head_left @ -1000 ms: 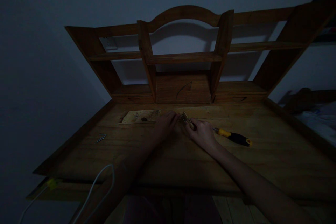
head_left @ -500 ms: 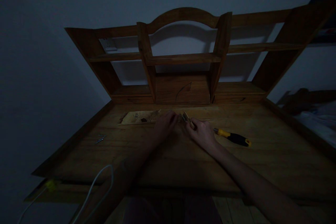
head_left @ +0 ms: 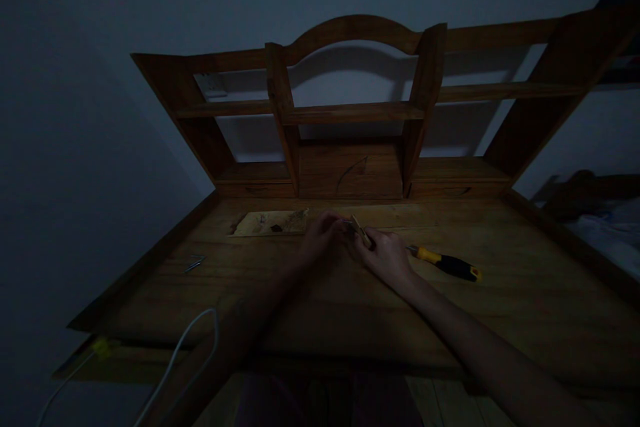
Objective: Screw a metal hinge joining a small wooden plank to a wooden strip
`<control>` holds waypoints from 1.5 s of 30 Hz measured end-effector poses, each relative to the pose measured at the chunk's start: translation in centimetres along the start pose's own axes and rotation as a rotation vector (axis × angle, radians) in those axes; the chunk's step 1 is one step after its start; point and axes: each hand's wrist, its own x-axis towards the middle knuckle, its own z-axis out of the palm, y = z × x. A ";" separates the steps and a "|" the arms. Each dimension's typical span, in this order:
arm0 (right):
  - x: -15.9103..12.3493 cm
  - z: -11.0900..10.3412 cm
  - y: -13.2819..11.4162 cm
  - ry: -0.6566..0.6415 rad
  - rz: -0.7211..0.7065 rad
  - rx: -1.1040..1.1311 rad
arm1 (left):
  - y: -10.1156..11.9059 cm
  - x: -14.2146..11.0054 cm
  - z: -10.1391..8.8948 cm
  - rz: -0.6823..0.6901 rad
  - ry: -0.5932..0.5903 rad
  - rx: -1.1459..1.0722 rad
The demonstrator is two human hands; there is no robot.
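Note:
My right hand [head_left: 387, 253] is closed around a small flat tan piece [head_left: 361, 231], which looks like wood or brass and stands tilted between thumb and fingers. Facing it, my left hand [head_left: 324, 230] is closed in a pinch. A thin, light screw-like piece [head_left: 347, 221] shows between its fingertips and the tan piece; its exact kind is hard to make out in the dim light. To the right of my right hand lies a screwdriver [head_left: 445, 263] with a yellow and black handle. Several screws [head_left: 194, 264] rest on the desk at the left.
A wooden desk [head_left: 320, 307] carries a shelf unit [head_left: 353, 113] along its back. A rough-ended wood strip [head_left: 270, 222] lies left of my hands. A white cable [head_left: 180, 347] loops over the front left edge, near a yellow object [head_left: 101, 347].
My left hand has moved slightly right and up, bringing the thin piece against or close to the tan piece. My right hand keeps its grip. The view has shifted a little.

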 end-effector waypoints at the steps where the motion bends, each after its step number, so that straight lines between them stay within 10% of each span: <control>1: 0.0 0.0 0.0 0.005 0.003 -0.007 | -0.3 0.2 0.0 -0.034 -0.001 -0.072; 45: 0.3 0.2 0.5 -0.036 0.065 -0.054 | -0.6 0.8 -0.7 -0.404 0.018 -0.568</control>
